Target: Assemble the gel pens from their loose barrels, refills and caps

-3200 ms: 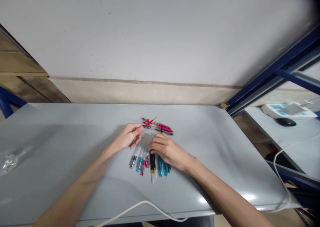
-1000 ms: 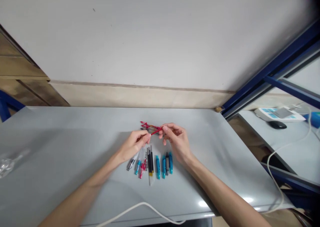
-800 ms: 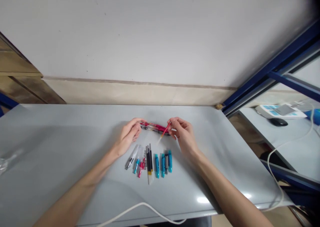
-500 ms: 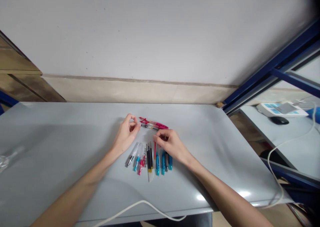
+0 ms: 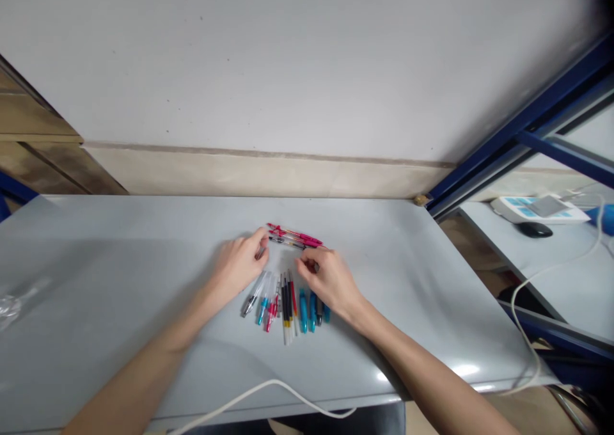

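Note:
My left hand [image 5: 241, 261] is curled at the left ends of a small group of pens. A dark, narrow bit shows under its fingertips, too small to name. Red pens [image 5: 300, 237] and a black pen [image 5: 286, 242] lie there with clear barrels. My right hand [image 5: 330, 278] is closed, thumb against curled fingers, by their right ends; whatever it holds is hidden. Below the hands, black refills [image 5: 286, 300] and a red refill [image 5: 293, 297] lie side by side. Left of them are clear barrels [image 5: 263, 300] with black, blue and red ends; to the right, blue grip pieces [image 5: 303, 310], partly under my right hand.
A white cable [image 5: 273, 382] runs over the front edge of the grey table [image 5: 119, 281]. Crumpled clear plastic [image 5: 9, 308] lies at far left. Beyond the blue frame [image 5: 508, 134], a black mouse [image 5: 535, 229] and a white device [image 5: 537, 210] rest on another table.
The red refill has shifted left, against the black refills, away from my right fingers. My left hand has turned, its fingers curling downward beside the pen ends.

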The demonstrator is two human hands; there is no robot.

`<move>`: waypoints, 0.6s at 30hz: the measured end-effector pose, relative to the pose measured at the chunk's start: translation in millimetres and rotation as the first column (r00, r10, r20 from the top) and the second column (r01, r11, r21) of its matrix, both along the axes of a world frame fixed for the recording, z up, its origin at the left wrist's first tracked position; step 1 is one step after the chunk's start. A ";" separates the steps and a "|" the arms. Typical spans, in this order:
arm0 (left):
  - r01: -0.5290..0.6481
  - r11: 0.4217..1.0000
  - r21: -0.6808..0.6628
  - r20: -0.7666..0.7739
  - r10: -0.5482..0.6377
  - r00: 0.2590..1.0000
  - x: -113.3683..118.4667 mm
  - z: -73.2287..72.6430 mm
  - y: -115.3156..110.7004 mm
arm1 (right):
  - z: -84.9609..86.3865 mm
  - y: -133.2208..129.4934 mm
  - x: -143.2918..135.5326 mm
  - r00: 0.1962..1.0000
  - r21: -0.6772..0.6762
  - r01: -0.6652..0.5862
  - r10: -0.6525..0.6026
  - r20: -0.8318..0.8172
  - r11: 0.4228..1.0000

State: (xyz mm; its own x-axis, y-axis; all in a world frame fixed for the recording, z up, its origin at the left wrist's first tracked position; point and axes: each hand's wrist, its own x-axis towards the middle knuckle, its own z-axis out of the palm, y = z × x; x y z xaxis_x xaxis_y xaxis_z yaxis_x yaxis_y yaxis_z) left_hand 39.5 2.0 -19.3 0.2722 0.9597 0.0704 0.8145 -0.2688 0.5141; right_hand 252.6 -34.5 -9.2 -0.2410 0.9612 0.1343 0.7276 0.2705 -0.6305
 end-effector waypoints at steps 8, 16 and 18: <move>0.058 0.998 0.008 -0.194 -0.055 0.980 -3.1 2.7 -0.9 | -7.2 18.3 18.3 0.995 0.178 0.084 -0.091 0.032 0.980; 0.083 0.996 -0.024 -0.150 -0.086 0.985 -4.7 9.4 -0.3 | -16.0 24.2 23.4 0.992 0.175 0.039 -0.059 0.109 0.984; 0.085 0.996 -0.029 -0.141 -0.088 0.986 -4.8 9.5 -0.4 | -16.2 24.5 23.7 0.994 0.187 0.025 -0.044 0.098 0.982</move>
State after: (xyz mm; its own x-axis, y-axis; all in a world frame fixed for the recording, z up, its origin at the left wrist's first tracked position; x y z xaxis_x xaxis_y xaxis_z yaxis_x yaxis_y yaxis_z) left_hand 34.7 1.6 -9.8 0.3597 0.9330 0.0040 0.8538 -0.3309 0.4020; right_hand 276.3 -10.0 -25.4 -0.2295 0.9298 0.2878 0.7958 0.3495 -0.4946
